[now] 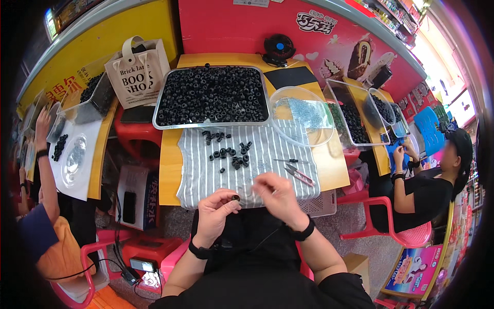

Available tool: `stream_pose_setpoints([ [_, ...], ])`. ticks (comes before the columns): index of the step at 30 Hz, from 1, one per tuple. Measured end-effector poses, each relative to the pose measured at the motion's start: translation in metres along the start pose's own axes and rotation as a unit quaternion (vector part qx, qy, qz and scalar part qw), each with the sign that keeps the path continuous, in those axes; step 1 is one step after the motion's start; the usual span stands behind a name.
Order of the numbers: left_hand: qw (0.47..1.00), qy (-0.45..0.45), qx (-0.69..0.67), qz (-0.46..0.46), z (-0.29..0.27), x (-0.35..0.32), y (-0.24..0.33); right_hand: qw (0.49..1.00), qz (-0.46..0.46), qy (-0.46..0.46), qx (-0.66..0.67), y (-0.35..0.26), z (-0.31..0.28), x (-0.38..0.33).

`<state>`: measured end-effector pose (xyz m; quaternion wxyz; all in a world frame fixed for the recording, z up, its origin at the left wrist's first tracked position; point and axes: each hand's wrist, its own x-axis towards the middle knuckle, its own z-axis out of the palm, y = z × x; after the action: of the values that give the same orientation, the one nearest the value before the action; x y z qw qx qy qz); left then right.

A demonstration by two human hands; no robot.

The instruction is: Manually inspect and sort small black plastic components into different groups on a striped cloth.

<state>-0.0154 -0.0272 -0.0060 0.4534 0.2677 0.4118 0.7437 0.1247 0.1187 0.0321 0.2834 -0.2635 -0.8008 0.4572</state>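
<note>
My left hand is closed, with a small black ring-shaped part pinched between thumb and fingertips. Just to its right hovers my right hand; its fingers are smeared by motion, and whether they hold anything I cannot make out. Both hands are at the near edge of a grey striped cloth. Several loose black parts are scattered over the cloth. Toward its right side lie red-handled thread snips and a thin dark tool.
Beyond the cloth stands a metal tray heaped with black parts. A round clear lid or dish holds small pale pieces. A black fan and a canvas bag stand farther back. Other people work at tables left and right.
</note>
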Motion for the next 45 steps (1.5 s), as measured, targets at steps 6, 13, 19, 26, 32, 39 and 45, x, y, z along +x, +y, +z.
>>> stream_pose_setpoints([
  [6,0.998,0.008,-0.050,-0.048,0.005,0.004,-0.003,0.967,-0.012,0.074,-0.245,0.042,-0.029,0.024],
  [13,0.995,0.020,-0.054,-0.079,0.012,0.008,0.000,0.945,-0.030,0.092,-0.311,0.045,-0.023,0.022],
  [19,0.996,0.047,-0.057,-0.055,0.003,0.003,0.001,0.934,-0.062,0.080,-0.343,0.049,-0.011,0.021],
  [26,0.997,0.041,-0.045,-0.042,0.011,0.007,-0.001,0.930,-0.093,0.061,-0.352,0.045,-0.016,0.018],
  [32,0.994,0.065,-0.063,-0.057,0.003,0.007,0.001,0.936,-0.096,0.075,-0.330,0.042,-0.021,0.013],
  [39,0.994,0.051,-0.082,-0.055,0.000,0.005,-0.005,0.993,-0.115,-0.002,0.037,-0.009,-0.004,0.003],
  [45,0.993,0.024,-0.094,-0.065,-0.002,0.002,-0.008,0.994,-0.087,-0.025,0.064,-0.024,0.022,-0.010],
])
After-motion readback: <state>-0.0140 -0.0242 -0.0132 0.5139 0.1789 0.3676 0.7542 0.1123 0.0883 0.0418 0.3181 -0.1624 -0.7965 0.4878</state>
